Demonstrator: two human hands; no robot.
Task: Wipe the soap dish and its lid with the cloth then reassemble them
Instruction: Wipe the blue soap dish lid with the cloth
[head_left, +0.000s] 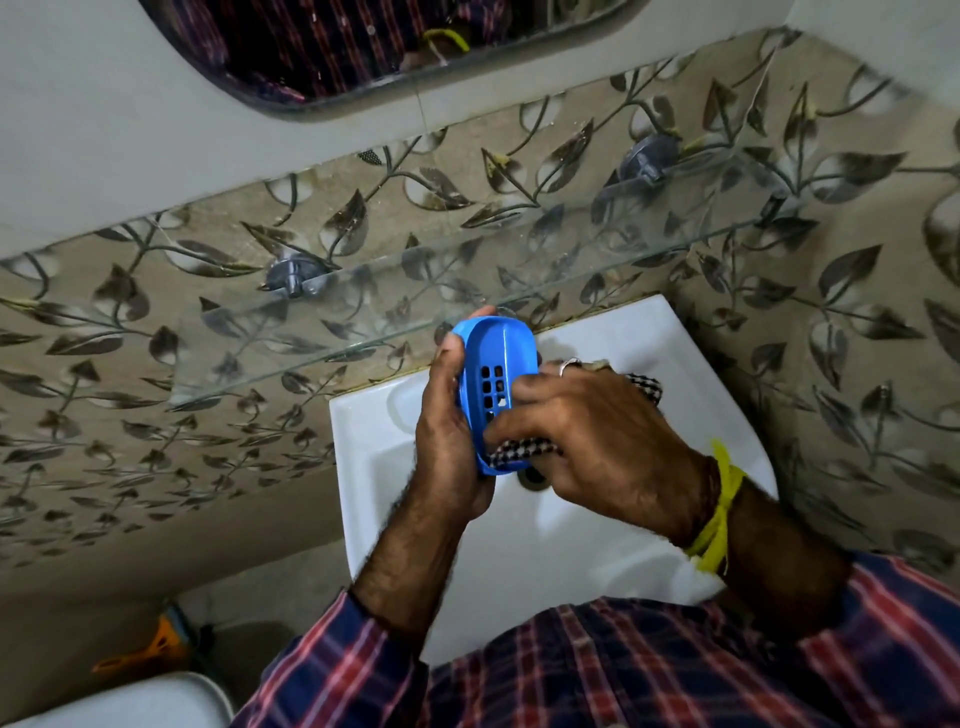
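A blue plastic soap dish part (493, 358) with a grid of drain holes is held upright over the sink. My left hand (449, 431) grips it along its left edge, thumb at the top. My right hand (592, 436) holds a black-and-white checked cloth (519, 451) bunched against the dish's lower inside; more of the cloth shows behind the fingers. I cannot tell whether this piece is the dish or its lid. No second piece is in view.
A white sink (374, 467) lies below the hands, its drain (535, 480) just under the cloth. A glass shelf (291, 332) on two metal brackets juts from the leaf-patterned tile wall right behind the dish. A mirror (363, 47) hangs above.
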